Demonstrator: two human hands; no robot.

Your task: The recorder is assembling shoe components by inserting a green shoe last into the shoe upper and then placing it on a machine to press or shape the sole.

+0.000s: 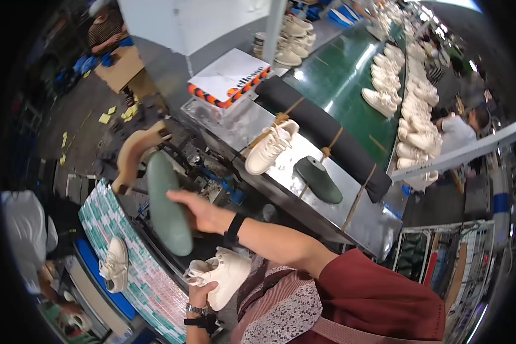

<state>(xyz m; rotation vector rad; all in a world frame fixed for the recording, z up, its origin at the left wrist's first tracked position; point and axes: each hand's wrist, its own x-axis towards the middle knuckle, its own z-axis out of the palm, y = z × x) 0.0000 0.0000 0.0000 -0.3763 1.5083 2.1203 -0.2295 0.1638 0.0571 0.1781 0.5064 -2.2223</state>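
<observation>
My right hand (199,211), reaching in from the right with a black band at the wrist, is closed on a green shoe last (167,200). The last is long and smooth, and part of my hand is hidden behind it. Lower down, my left hand (203,291) grips a cream lace-up sneaker (229,278) near its opening, sole turned to the right. Beside the last stands a tan curved machine part (133,155). On the metal bench (212,121) are another cream sneaker (272,148) and a second green last (319,179).
An orange-edged white shoebox (229,77) sits on the bench by a black roller (321,132). Beyond runs a green conveyor (338,74) with rows of cream sneakers (387,77). One sneaker (116,265) lies left of a taped surface (137,252). A person in white (26,229) works at left.
</observation>
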